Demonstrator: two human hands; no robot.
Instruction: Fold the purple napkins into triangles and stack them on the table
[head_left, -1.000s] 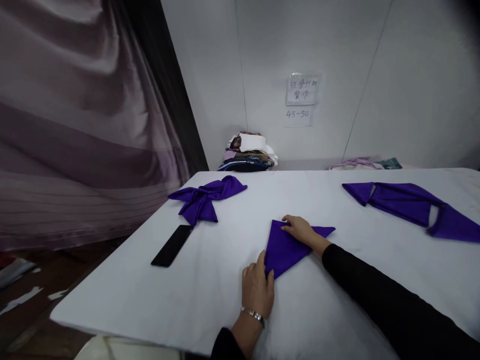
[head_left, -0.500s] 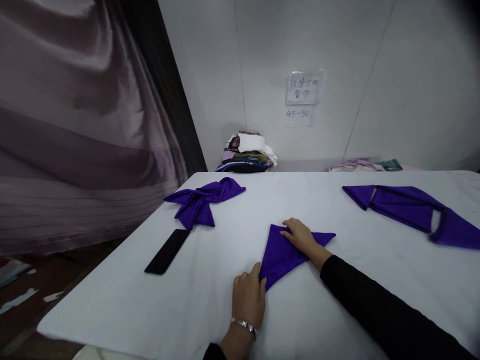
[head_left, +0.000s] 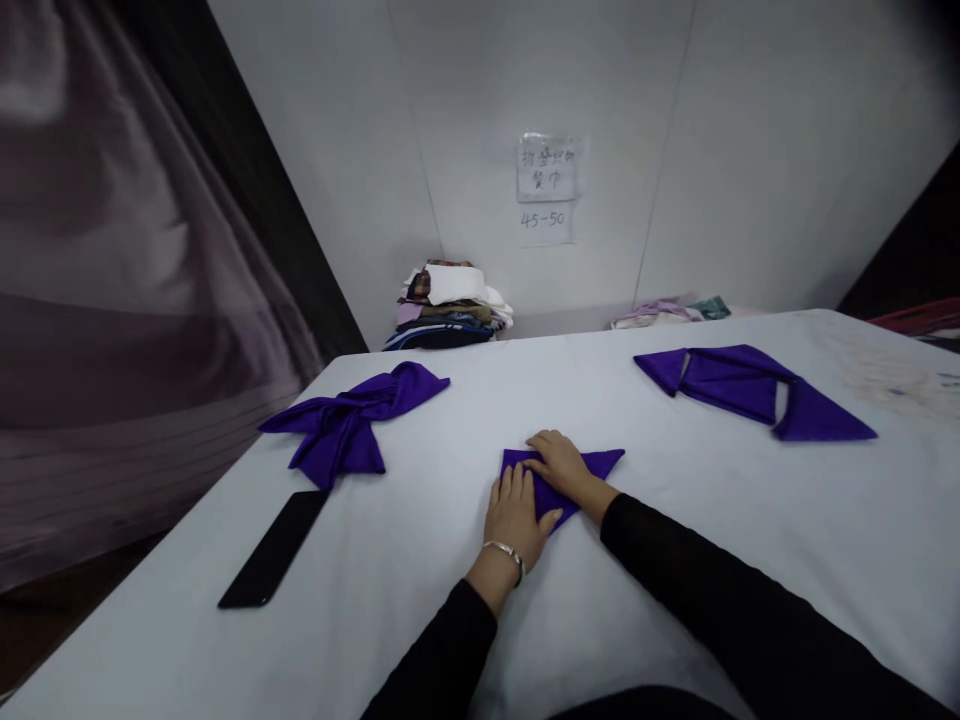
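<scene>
A purple cloth napkin [head_left: 600, 462], folded into a triangle, lies on the white-covered table [head_left: 420, 580] in front of me. My left hand [head_left: 517, 520] rests flat over its left part, fingers stretched out and thumb apart, a bracelet at the wrist. Fingers extended, my right hand [head_left: 559, 465] presses on the middle of the same napkin from the right. The two hands nearly touch, and they cover much of the cloth. One pointed corner sticks out to the right of my right hand.
At left lies a knotted purple cloth [head_left: 345, 415], with a black flat phone-like slab [head_left: 274, 550] before it. Another folded purple cloth [head_left: 739, 385] is at the far right. Stacked clothes [head_left: 450, 305] stand behind the table, below a paper sign [head_left: 547, 170] on the wall.
My left hand has gone from pinching the napkin's near left corner to lying flat on top. Less of the napkin shows near me. The view has turned rightward.
</scene>
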